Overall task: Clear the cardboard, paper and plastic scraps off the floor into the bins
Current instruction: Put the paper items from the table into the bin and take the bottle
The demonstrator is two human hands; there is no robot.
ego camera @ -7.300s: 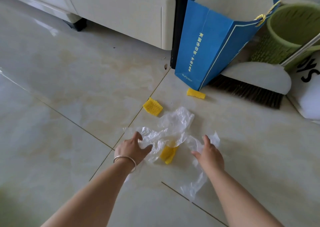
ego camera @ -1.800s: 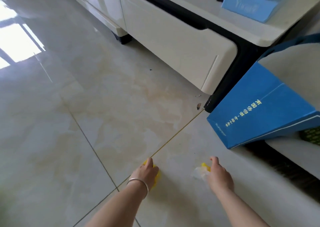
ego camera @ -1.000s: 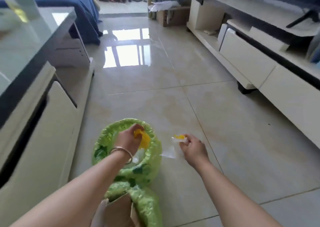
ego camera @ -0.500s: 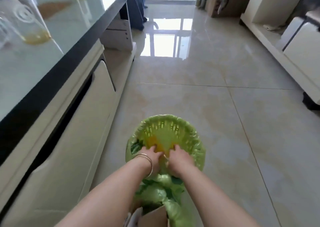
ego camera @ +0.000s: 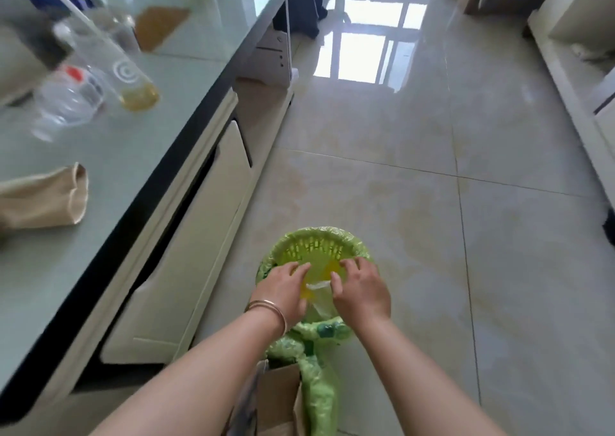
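A green slotted plastic bin (ego camera: pixel 314 246) lined with a green bag stands on the tiled floor in the head view. Both my hands hover over its mouth. My left hand (ego camera: pixel 283 286), with a bangle on the wrist, has its fingers stretched over the near left rim. My right hand (ego camera: pixel 361 289) has its fingers spread over the right side. Between them, inside the bin, lie yellow foam-net pieces (ego camera: pixel 332 265) and a scrap of clear plastic (ego camera: pixel 317 285). Neither hand visibly grips anything.
A low glass-topped table (ego camera: pixel 139 182) with bottles (ego camera: pixel 133 79) and a beige pouch (ego camera: pixel 43 199) runs along the left. Bunched green bag (ego camera: pixel 319 332) and a brown cardboard box (ego camera: pixel 279 399) sit just near me. White cabinets (ego camera: pixel 579 79) line the right wall.
My hands were pressed together deep in the bin half a second ago; now they have risen and parted, fingers spread, with the yellow foam and plastic lying in the bin.
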